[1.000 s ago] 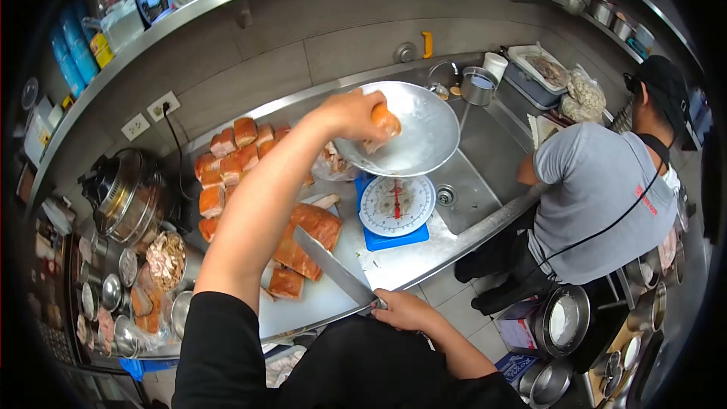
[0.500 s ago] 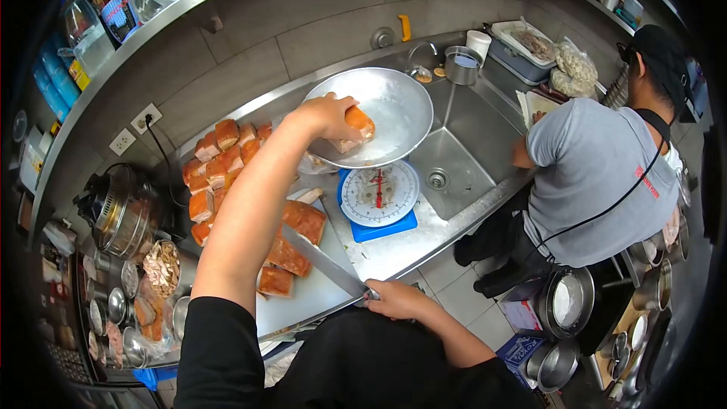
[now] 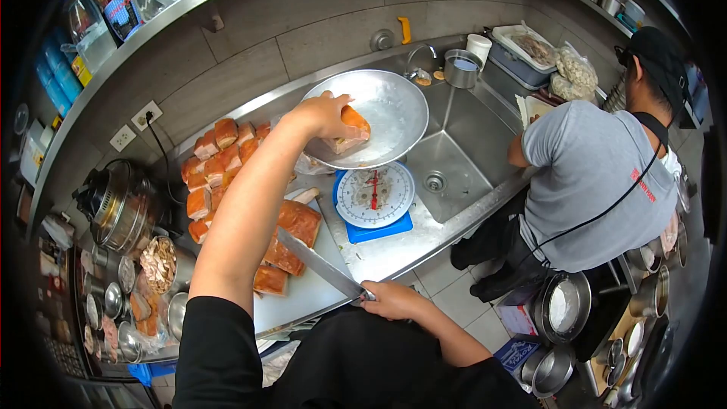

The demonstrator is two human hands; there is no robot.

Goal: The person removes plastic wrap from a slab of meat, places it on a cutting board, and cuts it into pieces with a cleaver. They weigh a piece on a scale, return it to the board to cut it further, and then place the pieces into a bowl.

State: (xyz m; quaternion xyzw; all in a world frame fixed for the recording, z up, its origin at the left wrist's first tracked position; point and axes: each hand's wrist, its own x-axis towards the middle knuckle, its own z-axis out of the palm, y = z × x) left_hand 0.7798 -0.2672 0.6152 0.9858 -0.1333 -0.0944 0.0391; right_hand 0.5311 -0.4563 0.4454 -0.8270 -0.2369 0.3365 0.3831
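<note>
Since a second ago the left hand [image 3: 322,115] has lowered the piece of meat [image 3: 350,127] a little deeper into the scale pan [image 3: 386,110], and the whole scene sits slightly lower and more to the left in the view; the right hand [image 3: 394,301] and its knife [image 3: 318,263] keep almost the same place.

The piece of meat is an orange-skinned block with a pale cut side, and it lies against the inner slope of the pan, on the pan's left side. The pan is wide, round and shallow, of shiny metal, and it sits tilted on a blue scale [image 3: 374,198] with a white round dial. The scale stands on a steel counter [image 3: 394,254], just beside a square sink [image 3: 454,155]. Left of the scale is a white cutting board [image 3: 303,299] with larger orange slabs [image 3: 291,233], and behind it many cut blocks [image 3: 216,163] are stacked near a grey tiled wall [image 3: 250,79].

The left arm is stretched forward and up, fingers curled around the meat from above. The right hand is low near the body, fingers closed on the knife handle, with the long blade pointing up and left over the board.

At the right, another person [image 3: 598,174] in a grey shirt bends toward the counter.
</note>
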